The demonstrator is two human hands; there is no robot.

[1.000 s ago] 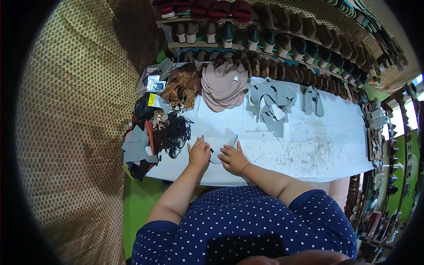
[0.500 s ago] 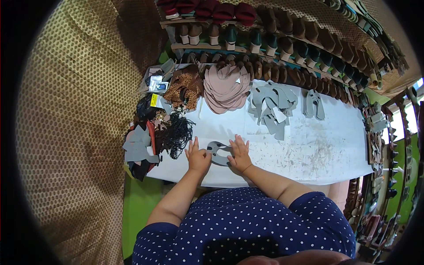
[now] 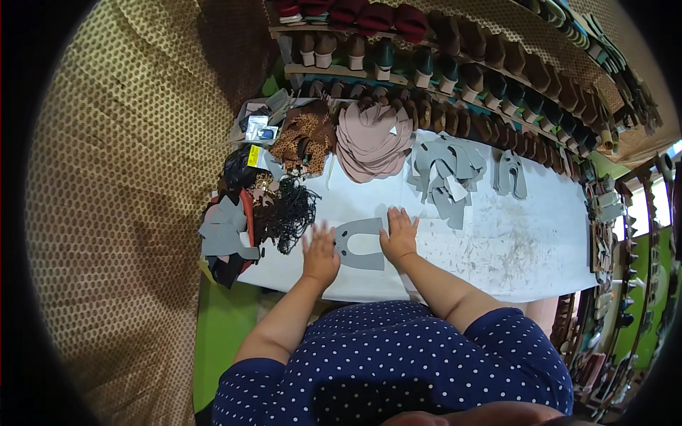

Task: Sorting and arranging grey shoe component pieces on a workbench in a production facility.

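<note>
- The left hand (image 3: 321, 257) is released, with its fingers spread and blurred; it is at the left, curved end of the grey U-shaped piece (image 3: 362, 263); whether it touches this end, I cannot tell;
- The right hand (image 3: 401, 236) is also released, with fingers extended and grasping nothing; it is just beside the two straight ends of the same piece;
- The grey U-shaped piece lies flat on the white tabletop (image 3: 348, 204), between both hands; its curve is toward the left, and dark cut-outs are visible near this curve;
- Behind the hands there are a round pile of pink pieces (image 3: 374, 138), and to the right of it a loose pile of grey pieces (image 3: 447, 165);
- Near the left hand lies a tangle of black cords (image 3: 298, 213).
</note>
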